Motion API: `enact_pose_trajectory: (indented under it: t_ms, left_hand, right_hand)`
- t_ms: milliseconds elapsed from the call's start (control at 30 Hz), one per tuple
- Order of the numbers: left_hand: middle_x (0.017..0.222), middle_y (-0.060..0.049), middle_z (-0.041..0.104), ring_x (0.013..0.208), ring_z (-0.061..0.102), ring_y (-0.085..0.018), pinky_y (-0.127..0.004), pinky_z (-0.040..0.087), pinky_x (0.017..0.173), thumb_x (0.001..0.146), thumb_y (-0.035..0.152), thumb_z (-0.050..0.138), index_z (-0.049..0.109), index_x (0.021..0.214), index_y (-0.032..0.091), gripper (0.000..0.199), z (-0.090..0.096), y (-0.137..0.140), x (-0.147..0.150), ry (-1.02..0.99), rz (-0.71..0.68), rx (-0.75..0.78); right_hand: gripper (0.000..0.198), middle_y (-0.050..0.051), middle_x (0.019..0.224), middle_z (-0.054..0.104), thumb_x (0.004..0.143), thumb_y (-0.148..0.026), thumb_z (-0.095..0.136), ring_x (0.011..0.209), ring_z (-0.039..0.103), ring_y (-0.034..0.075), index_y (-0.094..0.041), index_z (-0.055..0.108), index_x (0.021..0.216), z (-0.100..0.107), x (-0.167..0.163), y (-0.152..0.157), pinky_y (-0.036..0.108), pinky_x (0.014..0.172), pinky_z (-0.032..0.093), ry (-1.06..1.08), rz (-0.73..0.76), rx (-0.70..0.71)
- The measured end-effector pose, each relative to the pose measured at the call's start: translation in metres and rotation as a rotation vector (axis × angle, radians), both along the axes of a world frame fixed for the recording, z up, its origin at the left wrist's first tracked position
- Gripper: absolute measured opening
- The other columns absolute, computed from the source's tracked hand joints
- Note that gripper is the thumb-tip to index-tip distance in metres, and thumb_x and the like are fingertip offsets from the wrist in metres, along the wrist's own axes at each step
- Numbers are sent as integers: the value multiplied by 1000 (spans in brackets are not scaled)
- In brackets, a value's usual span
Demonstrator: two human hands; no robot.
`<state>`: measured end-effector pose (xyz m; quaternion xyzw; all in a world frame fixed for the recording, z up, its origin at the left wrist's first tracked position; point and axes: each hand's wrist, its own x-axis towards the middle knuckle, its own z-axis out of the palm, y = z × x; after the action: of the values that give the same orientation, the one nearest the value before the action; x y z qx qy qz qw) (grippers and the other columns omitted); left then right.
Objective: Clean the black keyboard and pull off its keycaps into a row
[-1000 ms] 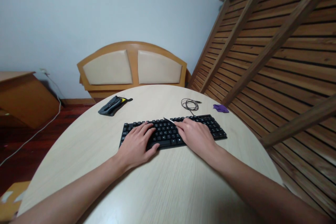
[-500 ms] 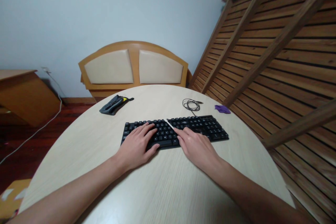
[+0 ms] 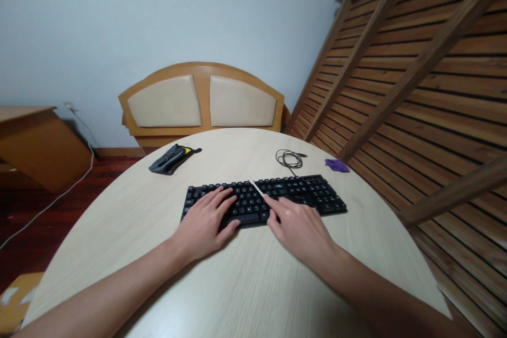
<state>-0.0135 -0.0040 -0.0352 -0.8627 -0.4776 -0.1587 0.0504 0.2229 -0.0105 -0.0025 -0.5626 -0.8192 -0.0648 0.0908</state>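
Observation:
A black keyboard (image 3: pixel 285 186) lies on the round pale wooden table (image 3: pixel 245 285). My left hand (image 3: pixel 204 222) rests over its left part, fingers spread on the keys and thumb along the front edge. In my right hand (image 3: pixel 295 222) a thin white stick (image 3: pixel 256 188) is pinched between thumb and fingers. It slants up and left across the middle keys, its far end near the top rows. Whether that end touches a key I cannot tell, and the near end is hidden in the fingers.
Behind the keyboard lies its coiled black cable (image 3: pixel 290 158). A dark grey pouch (image 3: pixel 168 161) with a yellow bit sits at the back left, a purple cloth (image 3: pixel 337 165) at the right. A padded headboard (image 3: pixel 202 97) stands beyond; slatted wood (image 3: pixel 435 79) leans on the right.
The white stick and my right hand have shifted very slightly. My left hand stays spread on the keyboard, and the view has moved a touch.

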Motion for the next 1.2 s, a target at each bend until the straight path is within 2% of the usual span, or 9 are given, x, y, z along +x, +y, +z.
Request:
enact_pose_trajectory:
  t_ms: [233,667,900,1200]
  left_hand:
    - [146,-13,52,137,45,-32,-51,39,114,93,46,50,55,136,14,54,1,0,0,7,4,0]
    - [147,-13,51,137,45,-31,-49,39,114,94,47,49,55,136,14,54,-1,1,1,35,14,7]
    - [146,-13,52,137,45,-32,-51,39,114,93,46,51,55,136,16,52,-2,0,0,-16,-4,20]
    - [146,-13,52,137,45,-32,-51,38,114,93,46,51,56,135,15,52,-1,1,0,-41,-9,7]
  right_hand:
    - [46,6,94,72,97,-18,44,75,70,19,-16,52,141,-5,1,2,29,60,49,-17,96,-31]
    - [46,8,94,73,95,-21,41,75,71,21,-14,55,139,-12,-20,11,28,60,48,7,85,-12]
    - [45,9,95,73,95,-18,40,80,70,20,-14,57,136,-5,-13,0,29,67,51,11,97,-31]
    - [44,7,94,74,94,-16,43,80,71,21,-16,58,136,5,-3,-4,29,65,51,-35,115,-73]
